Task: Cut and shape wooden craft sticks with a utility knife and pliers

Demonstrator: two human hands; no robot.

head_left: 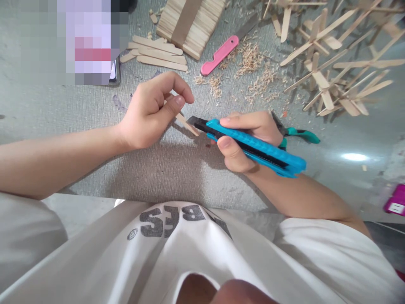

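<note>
My left hand (155, 109) pinches a wooden craft stick (189, 126) between thumb and fingers, its free end pointing down to the right. In my right hand (249, 139) is a blue utility knife (259, 147), fingers wrapped round the handle. The knife's short dark blade (191, 120) lies at the stick near its free end; whether it touches the wood I cannot tell. Part of the stick is hidden under my left fingers.
Loose craft sticks (161, 55) lie beyond my left hand, beside a banded stick bundle (190, 25). A pink knife (220, 55) lies near wood shavings (253, 59). Joined stick pieces (322, 76) stand at right; green-handled pliers (303, 135) lie behind my right hand.
</note>
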